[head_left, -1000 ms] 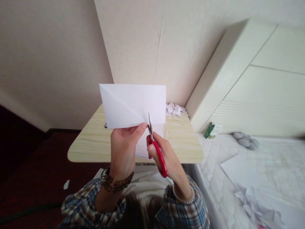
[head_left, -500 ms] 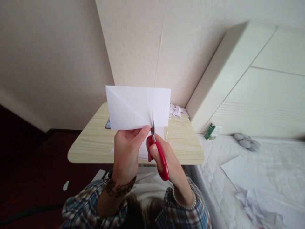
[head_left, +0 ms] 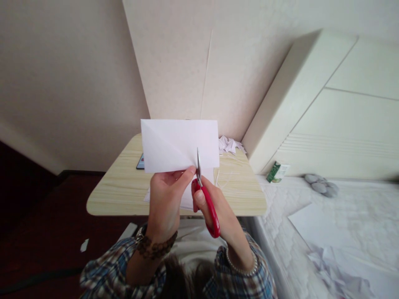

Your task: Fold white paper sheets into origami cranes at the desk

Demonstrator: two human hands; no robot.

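Observation:
A white sheet of paper with a diagonal crease stands raised above the small table. My left hand pinches its lower edge between thumb and fingers. My right hand is closed round the red handles of a pair of scissors. The scissors point away from me, one blade lying in front of the paper at its lower edge, right beside my left thumb. Behind the paper, the other blade is hidden. More white paper lies on the table beneath my hands.
On the wooden table are a phone, partly covered, and a heap of folded paper pieces at the back right. To the right, a bed holds a green-white carton, a grey soft item and loose paper.
The sheet's top edge has tipped and sits slightly lower in view. Both hands keep their hold, and the scissors stay at nearly the same spot on the lower edge.

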